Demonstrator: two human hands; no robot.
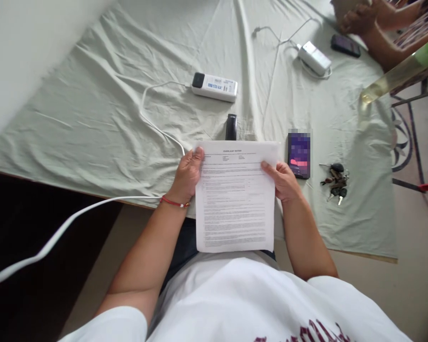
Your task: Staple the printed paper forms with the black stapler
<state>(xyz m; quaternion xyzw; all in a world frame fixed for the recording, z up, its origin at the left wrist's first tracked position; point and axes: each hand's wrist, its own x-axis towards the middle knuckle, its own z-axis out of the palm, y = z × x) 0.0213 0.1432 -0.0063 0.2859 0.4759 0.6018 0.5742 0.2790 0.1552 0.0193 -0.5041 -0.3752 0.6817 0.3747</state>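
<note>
A printed sheet of paper (234,204) is held up between both hands, above my lap and over the table's near edge. Whether it is one sheet or a thin stack I cannot tell. My left hand (188,176) pinches its upper left side, thumb on top and fingers hidden behind. On the upper right side, my right hand (280,179) grips it in the same way. Just beyond the paper's top edge lies a black stapler-like object (231,127), partly covered by the paper. Close to my right hand is a phone (299,155) with a lit, blurred screen.
A white power bank (216,87) with a white cable lies farther back. Keys (335,181) sit on the right of the cloth-covered table (121,128). At the far right are a white adapter (314,59), a dark phone (345,45), a bottle (388,78) and another person's hands (360,19).
</note>
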